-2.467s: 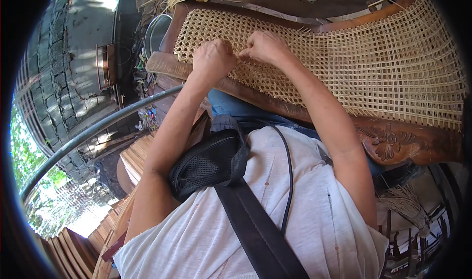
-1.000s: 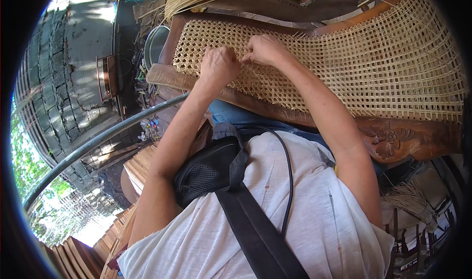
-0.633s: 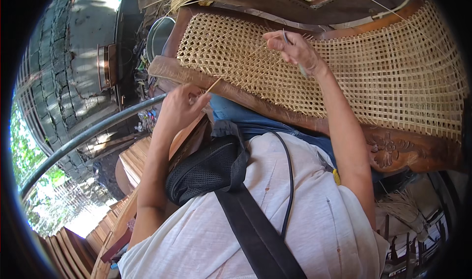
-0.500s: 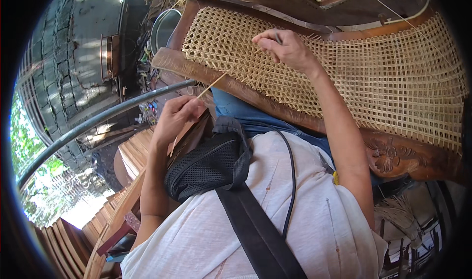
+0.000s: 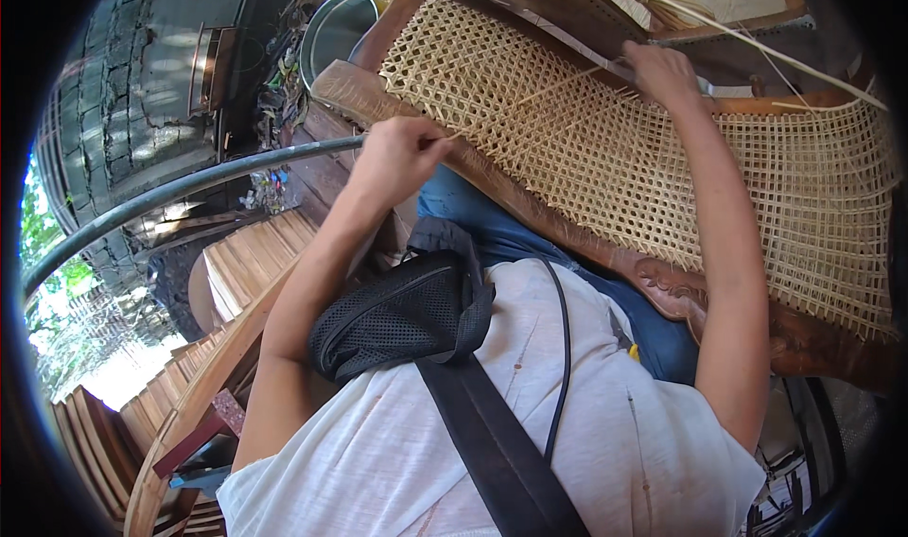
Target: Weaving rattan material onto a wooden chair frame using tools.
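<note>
A woven cane panel point(image 5: 567, 130) with an open lattice spans a brown wooden furniture frame point(image 5: 530, 187) lying across in front of me. At the frame's near edge, toward its left end, my left hand point(image 5: 402, 158) is closed in a pinch on a thin cane strand point(image 5: 458, 137), of which only a short bit shows. My right hand point(image 5: 664, 73) is at the far edge with its fingers closed. A loose cane strand point(image 5: 577, 75) slants over the weave up to those fingers. Whether a tool is also in that hand is hidden.
A grey metal bar point(image 5: 189, 171) curves in from the left to beside my left hand. A bucket point(image 5: 333, 35) stands beyond the frame's left end. Stacked wooden pieces point(image 5: 255, 253) are at my left. Long loose canes point(image 5: 747, 35) cross above the frame's far side.
My left hand has moved up and right to the frame's near edge. My right hand has gone from over the weave to the far edge, right and away. The view has shifted slightly.
</note>
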`<state>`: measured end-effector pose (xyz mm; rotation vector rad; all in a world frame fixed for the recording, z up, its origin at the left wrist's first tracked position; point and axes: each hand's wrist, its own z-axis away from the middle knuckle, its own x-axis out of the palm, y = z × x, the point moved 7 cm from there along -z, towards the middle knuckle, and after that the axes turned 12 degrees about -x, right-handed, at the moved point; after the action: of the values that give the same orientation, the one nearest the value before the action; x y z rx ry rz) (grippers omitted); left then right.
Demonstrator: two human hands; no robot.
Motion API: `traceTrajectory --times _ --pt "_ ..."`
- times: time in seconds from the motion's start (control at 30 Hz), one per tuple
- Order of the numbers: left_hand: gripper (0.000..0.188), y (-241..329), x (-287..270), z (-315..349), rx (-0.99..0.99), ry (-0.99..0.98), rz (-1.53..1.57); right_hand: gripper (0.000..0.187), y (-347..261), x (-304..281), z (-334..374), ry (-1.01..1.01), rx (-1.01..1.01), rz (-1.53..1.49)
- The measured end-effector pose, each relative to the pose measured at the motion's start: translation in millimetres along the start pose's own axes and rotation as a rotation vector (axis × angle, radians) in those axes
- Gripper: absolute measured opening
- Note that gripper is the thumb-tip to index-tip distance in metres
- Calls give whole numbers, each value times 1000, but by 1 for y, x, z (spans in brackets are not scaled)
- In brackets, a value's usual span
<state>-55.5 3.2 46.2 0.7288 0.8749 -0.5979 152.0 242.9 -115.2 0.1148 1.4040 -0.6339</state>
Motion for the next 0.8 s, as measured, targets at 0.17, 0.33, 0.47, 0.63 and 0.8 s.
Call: traceTrajectory --times 0.17,0.33,0.47,0.63,0.8 --pt "20 6 -1 -2 2 -22 -61 29 53 25 22 -200 208 79" --pt "22 -33 -11 21 -203 -214 306 38 -81 -46 24 -22 19 -530" --pt "20 -21 -5 24 -158 -200 437 29 -217 -18 13 0 -332 -1512" --pt "21 -35 7 18 -275 -213 555 20 -221 -8 4 286 -321 -1590" --pt "19 -26 13 15 6 65 515 21 -213 -11 7 245 -191 -1357"
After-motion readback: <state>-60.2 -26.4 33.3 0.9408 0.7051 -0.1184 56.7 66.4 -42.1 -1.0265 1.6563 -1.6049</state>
